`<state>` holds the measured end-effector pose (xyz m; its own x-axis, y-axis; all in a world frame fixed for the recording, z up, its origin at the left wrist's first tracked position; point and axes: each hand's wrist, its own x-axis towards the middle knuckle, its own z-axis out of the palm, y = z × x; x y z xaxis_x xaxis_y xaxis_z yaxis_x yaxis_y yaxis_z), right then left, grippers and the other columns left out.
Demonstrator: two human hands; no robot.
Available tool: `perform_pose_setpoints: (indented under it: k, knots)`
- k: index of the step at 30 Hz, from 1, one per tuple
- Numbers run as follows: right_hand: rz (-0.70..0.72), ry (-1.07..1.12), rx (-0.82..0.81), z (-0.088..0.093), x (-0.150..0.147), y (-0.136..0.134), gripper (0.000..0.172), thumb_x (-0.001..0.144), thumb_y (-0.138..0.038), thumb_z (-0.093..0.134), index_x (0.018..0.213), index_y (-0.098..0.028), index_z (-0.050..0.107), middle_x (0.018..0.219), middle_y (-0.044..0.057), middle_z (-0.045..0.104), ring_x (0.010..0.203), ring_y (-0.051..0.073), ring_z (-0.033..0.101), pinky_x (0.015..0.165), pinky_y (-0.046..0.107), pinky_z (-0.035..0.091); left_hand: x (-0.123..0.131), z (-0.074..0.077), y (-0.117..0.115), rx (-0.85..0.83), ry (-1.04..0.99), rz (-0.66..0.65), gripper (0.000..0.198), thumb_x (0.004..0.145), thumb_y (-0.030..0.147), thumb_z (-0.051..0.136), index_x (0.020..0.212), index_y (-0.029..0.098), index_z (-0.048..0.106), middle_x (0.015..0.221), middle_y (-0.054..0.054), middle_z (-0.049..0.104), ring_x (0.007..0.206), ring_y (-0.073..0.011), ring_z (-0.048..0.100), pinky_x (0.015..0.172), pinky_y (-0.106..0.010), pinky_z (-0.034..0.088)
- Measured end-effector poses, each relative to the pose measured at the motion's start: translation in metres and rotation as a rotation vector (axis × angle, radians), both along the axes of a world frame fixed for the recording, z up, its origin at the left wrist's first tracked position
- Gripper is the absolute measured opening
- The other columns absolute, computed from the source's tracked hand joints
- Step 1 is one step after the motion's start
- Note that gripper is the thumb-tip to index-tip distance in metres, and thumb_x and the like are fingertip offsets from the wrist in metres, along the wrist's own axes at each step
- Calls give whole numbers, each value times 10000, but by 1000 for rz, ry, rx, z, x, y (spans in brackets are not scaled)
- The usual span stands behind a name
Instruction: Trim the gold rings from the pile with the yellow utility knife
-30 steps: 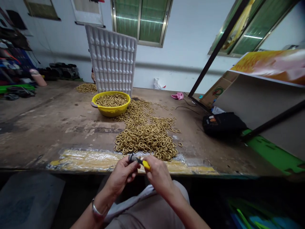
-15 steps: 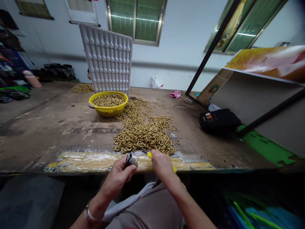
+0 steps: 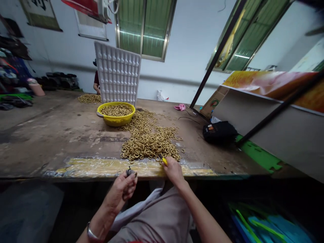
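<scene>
So the right hand is closed in a fist round a yellow-handled tool, fingers wrapped tight, with just the front bit poking out. The dark tip points away from the person and sits right at the near side of a big heap of brass-coloured rings. Can't tell if it's actually nipping one, too small to see.

The left hand is curled up mostly closed by the table's near edge, thumb and index finger close together. There's a grey cover on the index finger with a black tie round it, and a tiny dull-gold bit shows at the fingertips. Might be a ring, honestly can't say. Silver bangle on that wrist.

The ring heap lies loose on the table, just back from the taped strip along the near edge, and trails off toward the far edge. A few strays lie out on its right side. Up there, left of the trail, is a yellow basin full of the same rings, with a pale ridged tray standing up just behind it. Smaller ring pile near the far edge, left of the tray, and another person's hand is next to that. Black bag over toward the right edge.
</scene>
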<state>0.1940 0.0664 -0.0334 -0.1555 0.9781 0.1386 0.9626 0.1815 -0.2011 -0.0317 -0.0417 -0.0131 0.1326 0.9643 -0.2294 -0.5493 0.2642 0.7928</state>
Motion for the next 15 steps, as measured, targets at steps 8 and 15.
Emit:
perform_pose_setpoints:
  k: [8,15]
  knots:
    - [-70,-65,-17,-4,-7,-7,148,907,-231,528,967,-142,630,1019,107,647,925,183,625,770,240,404,-14,3,-33,-107,-257,-7,288,751,329,708,712,144,491,638,34,454,439,-23,333,344,-122,178]
    - [-103,95,-37,0,-10,-7,133,873,-160,528,870,-144,661,983,112,666,929,179,624,761,227,400,-20,-10,-51,-184,-263,30,328,748,392,740,759,126,547,647,27,493,407,-3,310,324,-102,160]
